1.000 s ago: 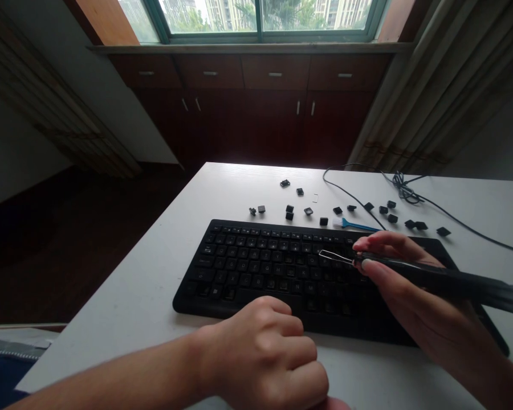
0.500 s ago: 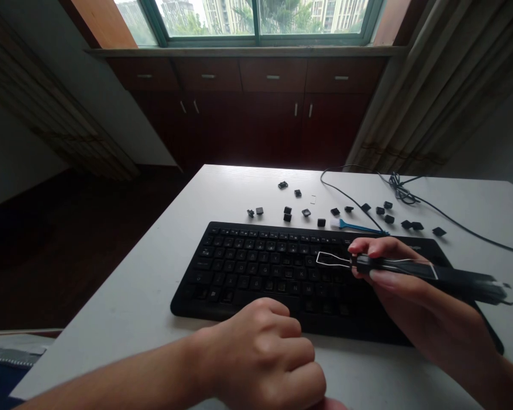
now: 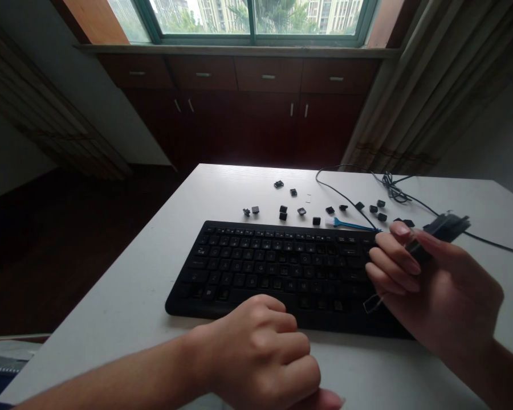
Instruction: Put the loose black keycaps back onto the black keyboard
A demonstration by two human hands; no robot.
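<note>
Turned around since a moment ago, the right hand (image 3: 442,290) now holds the keycap puller (image 3: 447,226) up off the keys. Before, its thin wire loop pointed left over the keys. Now the loop pokes out low under the hand, near the front right corner of the black keyboard (image 3: 273,267), and the black handle sticks up past the hand. The fingers (image 3: 395,267) are pressed close together and curl around the puller, but they hide just how it is pinched. The left hand (image 3: 256,353) is a closed fist at the front edge of the keyboard, with nothing showing in it. Past the keyboard, small black keycaps (image 3: 301,211) lie spread out on the white table (image 3: 111,319), with a blue brush (image 3: 350,224) and a black cable (image 3: 346,195) near them.
</note>
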